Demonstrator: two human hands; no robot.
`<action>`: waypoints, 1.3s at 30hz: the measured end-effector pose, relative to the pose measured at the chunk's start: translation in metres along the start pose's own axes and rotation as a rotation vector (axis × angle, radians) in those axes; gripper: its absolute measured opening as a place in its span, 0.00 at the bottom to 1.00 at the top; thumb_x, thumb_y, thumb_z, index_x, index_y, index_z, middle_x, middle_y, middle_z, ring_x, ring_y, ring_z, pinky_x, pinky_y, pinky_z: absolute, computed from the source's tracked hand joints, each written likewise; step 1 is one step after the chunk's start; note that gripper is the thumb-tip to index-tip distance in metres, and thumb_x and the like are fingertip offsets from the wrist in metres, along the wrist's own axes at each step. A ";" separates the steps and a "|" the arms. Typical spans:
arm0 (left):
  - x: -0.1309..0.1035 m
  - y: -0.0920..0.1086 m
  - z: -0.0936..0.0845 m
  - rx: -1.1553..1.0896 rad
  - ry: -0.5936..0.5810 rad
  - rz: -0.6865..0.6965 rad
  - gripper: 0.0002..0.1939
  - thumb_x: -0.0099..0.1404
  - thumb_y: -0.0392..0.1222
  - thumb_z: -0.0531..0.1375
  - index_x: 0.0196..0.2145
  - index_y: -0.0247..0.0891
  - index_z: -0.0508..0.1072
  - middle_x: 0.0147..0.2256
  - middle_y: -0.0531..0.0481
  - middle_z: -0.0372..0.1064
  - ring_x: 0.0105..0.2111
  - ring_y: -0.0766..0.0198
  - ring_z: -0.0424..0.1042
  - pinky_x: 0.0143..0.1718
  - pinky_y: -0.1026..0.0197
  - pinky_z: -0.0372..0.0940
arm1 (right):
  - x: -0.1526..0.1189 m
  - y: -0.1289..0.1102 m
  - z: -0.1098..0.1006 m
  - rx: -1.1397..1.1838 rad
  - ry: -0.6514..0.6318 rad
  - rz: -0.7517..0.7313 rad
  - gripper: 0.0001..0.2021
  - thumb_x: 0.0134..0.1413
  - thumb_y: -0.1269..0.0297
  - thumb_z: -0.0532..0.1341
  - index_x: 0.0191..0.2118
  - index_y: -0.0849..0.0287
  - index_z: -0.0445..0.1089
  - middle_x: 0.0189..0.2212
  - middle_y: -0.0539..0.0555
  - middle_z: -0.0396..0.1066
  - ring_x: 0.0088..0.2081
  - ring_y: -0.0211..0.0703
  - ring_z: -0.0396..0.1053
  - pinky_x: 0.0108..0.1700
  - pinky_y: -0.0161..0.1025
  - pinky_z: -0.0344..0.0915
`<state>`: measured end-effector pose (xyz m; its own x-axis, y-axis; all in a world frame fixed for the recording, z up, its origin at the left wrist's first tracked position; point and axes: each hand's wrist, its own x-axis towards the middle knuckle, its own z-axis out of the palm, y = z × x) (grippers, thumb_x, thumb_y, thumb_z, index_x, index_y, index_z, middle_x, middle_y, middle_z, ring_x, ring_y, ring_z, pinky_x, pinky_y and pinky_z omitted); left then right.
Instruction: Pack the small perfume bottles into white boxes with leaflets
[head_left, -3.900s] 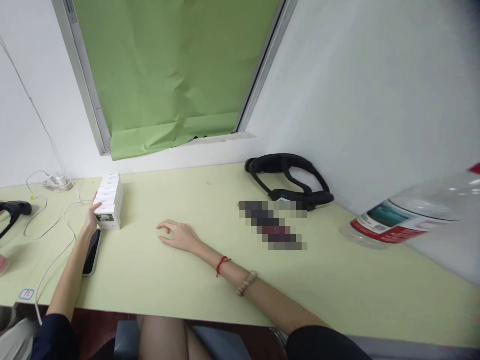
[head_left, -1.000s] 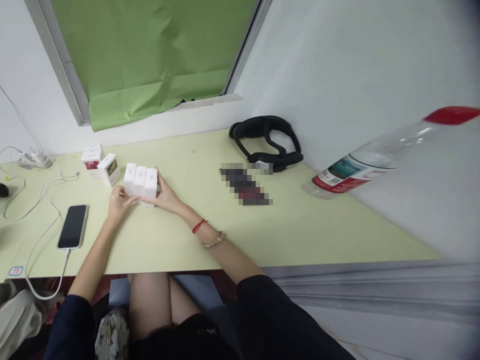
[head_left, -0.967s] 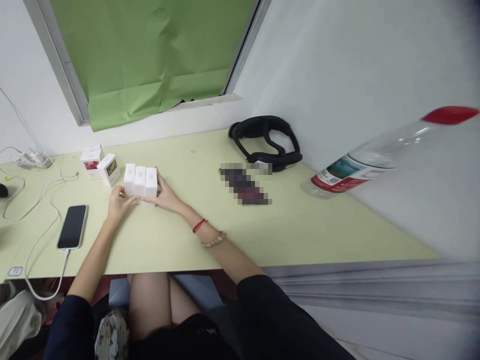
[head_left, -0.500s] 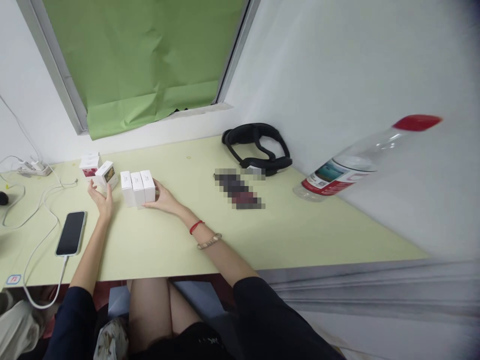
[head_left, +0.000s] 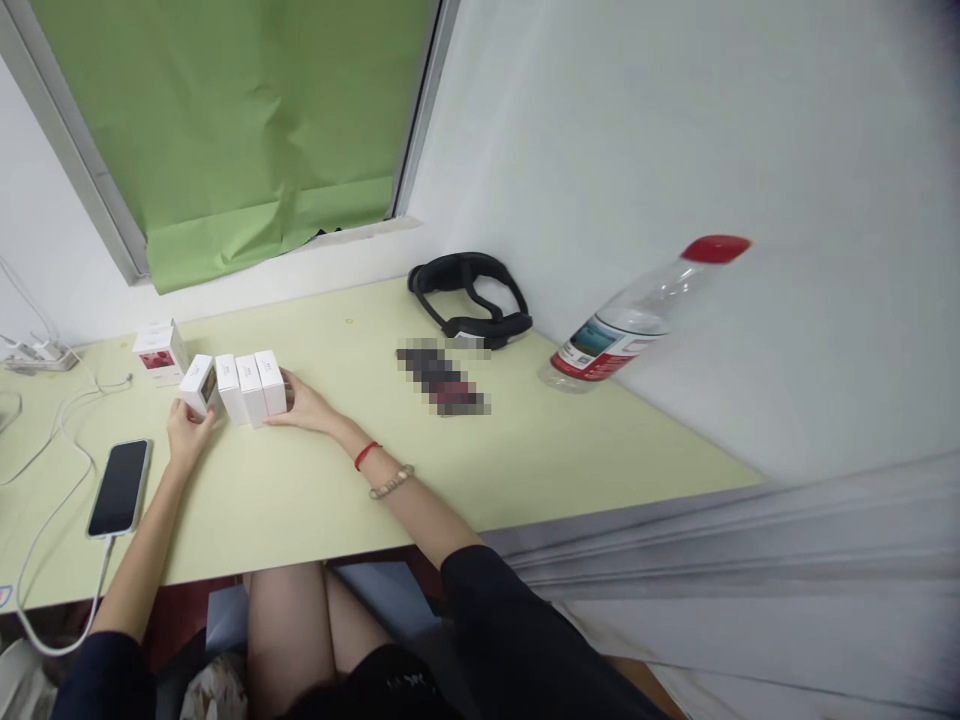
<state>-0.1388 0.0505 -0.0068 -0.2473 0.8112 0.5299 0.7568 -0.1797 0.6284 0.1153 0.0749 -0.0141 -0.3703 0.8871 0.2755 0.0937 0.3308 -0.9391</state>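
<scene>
My left hand (head_left: 187, 432) grips a small white box (head_left: 196, 382) with a dark picture on its side, thumb on the near face and fingers on the left. Just right of it, three white boxes (head_left: 251, 390) stand upright side by side in a row. Around the right end of that row, my right hand (head_left: 306, 405) is closed on the rightmost white box (head_left: 273, 382), with its thumb low on the front. Farther back on the left, a white box with a red picture (head_left: 160, 360) stands apart from the row.
On the table (head_left: 330, 520) a phone (head_left: 118, 488) lies left of my left forearm, with a white cable (head_left: 64, 500) plugged in. A black headset (head_left: 471, 300), a blurred-out item (head_left: 442, 378) and a plastic bottle (head_left: 611, 335) are to the right. A power strip (head_left: 37, 358) lies far left.
My left hand has taken hold of the pictured box and brought it nearer the row, turning it. My right hand stays at the row's right end. The camera view has shifted.
</scene>
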 end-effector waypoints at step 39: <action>0.001 0.016 0.017 -0.420 -0.346 0.129 0.50 0.47 0.59 0.70 0.59 0.43 0.49 0.57 0.36 0.58 0.60 0.47 0.61 0.60 0.44 0.59 | -0.002 0.001 0.006 -0.019 0.044 -0.070 0.55 0.34 0.61 0.74 0.68 0.53 0.44 0.65 0.62 0.53 0.66 0.54 0.53 0.65 0.53 0.54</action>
<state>-0.1168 0.0577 -0.0065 0.0976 0.8905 0.4444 0.4445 -0.4385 0.7811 0.1108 0.0717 -0.0168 -0.3355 0.8749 0.3492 0.0870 0.3979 -0.9133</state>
